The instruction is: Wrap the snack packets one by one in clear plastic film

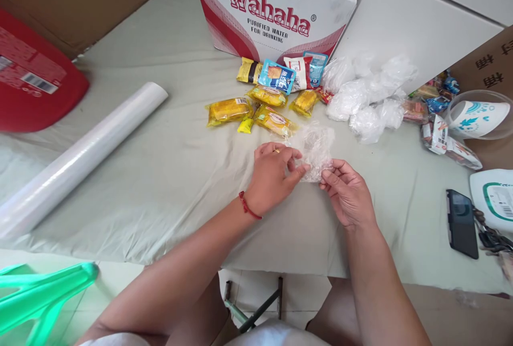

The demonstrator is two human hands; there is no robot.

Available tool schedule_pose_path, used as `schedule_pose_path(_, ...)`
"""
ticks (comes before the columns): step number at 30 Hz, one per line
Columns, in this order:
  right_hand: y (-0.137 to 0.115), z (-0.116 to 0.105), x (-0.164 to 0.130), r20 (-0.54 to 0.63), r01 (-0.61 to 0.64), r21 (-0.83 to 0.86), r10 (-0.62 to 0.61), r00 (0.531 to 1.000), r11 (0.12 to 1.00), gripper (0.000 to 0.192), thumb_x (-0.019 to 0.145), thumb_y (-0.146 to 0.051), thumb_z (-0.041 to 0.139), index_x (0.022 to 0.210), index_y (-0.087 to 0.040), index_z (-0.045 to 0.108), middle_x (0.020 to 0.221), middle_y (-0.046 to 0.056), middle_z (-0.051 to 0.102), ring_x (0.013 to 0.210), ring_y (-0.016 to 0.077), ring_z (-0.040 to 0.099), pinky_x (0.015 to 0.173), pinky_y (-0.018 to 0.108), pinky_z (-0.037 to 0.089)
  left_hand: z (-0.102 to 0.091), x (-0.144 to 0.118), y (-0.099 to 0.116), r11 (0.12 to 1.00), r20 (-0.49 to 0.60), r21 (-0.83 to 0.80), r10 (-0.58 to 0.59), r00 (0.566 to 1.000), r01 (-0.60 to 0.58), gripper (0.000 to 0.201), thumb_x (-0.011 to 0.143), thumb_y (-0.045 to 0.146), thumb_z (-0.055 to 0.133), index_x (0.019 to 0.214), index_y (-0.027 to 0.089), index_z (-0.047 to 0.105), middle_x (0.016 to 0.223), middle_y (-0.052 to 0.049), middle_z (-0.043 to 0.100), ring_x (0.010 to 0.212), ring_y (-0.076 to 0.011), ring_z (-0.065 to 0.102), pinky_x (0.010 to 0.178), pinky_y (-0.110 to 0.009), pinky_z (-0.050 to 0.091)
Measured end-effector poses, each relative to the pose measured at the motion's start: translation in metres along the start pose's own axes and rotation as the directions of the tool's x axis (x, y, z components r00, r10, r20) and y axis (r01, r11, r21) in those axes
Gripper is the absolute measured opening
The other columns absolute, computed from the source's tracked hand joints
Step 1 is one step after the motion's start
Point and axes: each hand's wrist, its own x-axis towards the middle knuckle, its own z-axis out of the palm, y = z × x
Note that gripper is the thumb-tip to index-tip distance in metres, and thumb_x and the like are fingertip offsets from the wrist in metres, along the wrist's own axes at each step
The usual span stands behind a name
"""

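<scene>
A crumpled piece of clear plastic film (pixel 318 146), like a thin bag, lies flat on the cloth in front of me. My right hand (pixel 347 191) pinches its near right corner between thumb and fingers. Over its left side is my left hand (pixel 276 175), with a ring and a red string bracelet; its bent fingers and thumb grip the film, the fingertips partly hidden. Just beyond are several yellow wrapped snacks (pixel 272 119), one (pixel 229 111) further left. Behind them lean a blue snack packet (pixel 277 76) and a red-and-white packet (pixel 297 72). Bunched clear plastic (pixel 366 95) is heaped to the right.
A Wahaha water carton (pixel 276 9) stands at the back. On the left are a plastic film roll (pixel 84 159) and a red container (pixel 36 73). At right sit a paper cup (pixel 481 119), a phone (pixel 461 223) and a white pack (pixel 495 196). A green stool (pixel 52 287) is below left.
</scene>
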Motion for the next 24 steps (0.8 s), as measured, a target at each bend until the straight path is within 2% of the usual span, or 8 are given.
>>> schedule_pose_path(3,0.001,-0.003,0.002,-0.025,-0.006,-0.005,0.005,1.000,1.000,0.029,0.070,-0.033,0.091,0.092,-0.022,0.075,0.078,-0.003,0.063,0.067,0.0092,0.053,0.062,0.022,0.047,-0.005,0.003,-0.002,0.973,-0.009,-0.208,-0.101,0.995,0.097,0.023,0.093,0.038,0.061,0.075,0.023,0.063,0.076,-0.002,0.067,0.087,-0.0218,0.059,0.091,-0.040,0.044)
schedule_pose_path(8,-0.001,-0.009,0.005,-0.055,-0.033,0.084,0.037,0.998,0.996,0.028,0.072,-0.035,0.092,0.089,-0.021,0.074,0.078,-0.003,0.061,0.064,0.0081,0.050,0.058,0.020,0.046,-0.013,0.007,0.001,0.811,-0.051,-0.569,-0.200,0.978,0.137,0.024,0.093,0.041,0.064,0.077,0.022,0.061,0.078,0.000,0.063,0.080,-0.0163,0.057,0.083,-0.031,0.045)
schedule_pose_path(11,-0.002,-0.007,0.006,-0.060,0.017,0.132,-0.009,0.998,0.991,0.034,0.076,-0.048,0.087,0.093,-0.023,0.073,0.081,-0.002,0.061,0.068,0.0101,0.053,0.060,0.022,0.048,-0.012,0.009,0.001,0.705,-0.060,-0.697,-0.242,0.969,0.132,0.023,0.093,0.041,0.065,0.079,0.023,0.059,0.078,0.001,0.065,0.081,-0.0156,0.061,0.081,-0.030,0.046)
schedule_pose_path(13,0.001,-0.003,0.005,-0.049,0.086,0.078,-0.082,0.995,0.993,0.048,0.072,-0.053,0.089,0.108,-0.027,0.072,0.097,0.000,0.066,0.082,0.0135,0.061,0.069,0.025,0.053,-0.011,0.009,0.000,0.660,-0.046,-0.738,-0.259,0.965,0.142,0.023,0.093,0.041,0.065,0.080,0.023,0.058,0.079,0.001,0.068,0.082,-0.0154,0.063,0.081,-0.030,0.046)
schedule_pose_path(17,0.014,0.007,0.001,-0.010,0.200,-0.139,-0.203,0.979,0.970,0.089,0.056,-0.037,0.100,0.135,-0.034,0.060,0.130,0.003,0.066,0.112,0.0201,0.064,0.089,0.030,0.053,-0.009,0.007,0.002,0.637,-0.023,-0.759,-0.234,0.972,0.135,0.025,0.095,0.044,0.064,0.081,0.023,0.059,0.085,0.000,0.071,0.085,-0.0154,0.065,0.083,-0.030,0.048)
schedule_pose_path(19,0.019,0.009,0.000,-0.048,0.222,-0.199,-0.236,0.971,0.954,0.078,0.065,-0.034,0.095,0.135,-0.034,0.059,0.122,0.002,0.069,0.106,0.0192,0.066,0.090,0.031,0.052,-0.010,0.006,0.005,0.608,-0.001,-0.782,-0.217,0.976,0.135,0.027,0.094,0.047,0.066,0.083,0.023,0.059,0.087,0.000,0.071,0.087,-0.0158,0.067,0.083,-0.030,0.049)
schedule_pose_path(21,0.020,0.006,0.001,-0.099,0.262,-0.333,-0.310,0.946,0.906,0.045,0.079,-0.034,0.085,0.120,-0.031,0.067,0.104,0.000,0.071,0.092,0.0172,0.065,0.086,0.031,0.051,-0.010,0.006,0.006,0.559,0.003,-0.818,-0.224,0.975,0.131,0.029,0.092,0.049,0.068,0.083,0.024,0.058,0.088,0.000,0.070,0.084,-0.0154,0.068,0.080,-0.030,0.051)
schedule_pose_path(24,0.011,-0.005,0.003,-0.079,0.358,-0.638,-0.521,0.850,0.681,0.005,0.089,-0.031,0.072,0.092,-0.027,0.073,0.091,0.001,0.067,0.085,0.0187,0.060,0.086,0.034,0.049,-0.015,0.008,0.007,0.505,-0.058,-0.858,-0.275,0.960,0.093,0.031,0.090,0.049,0.072,0.081,0.025,0.055,0.083,0.002,0.066,0.075,-0.0141,0.065,0.074,-0.029,0.052)
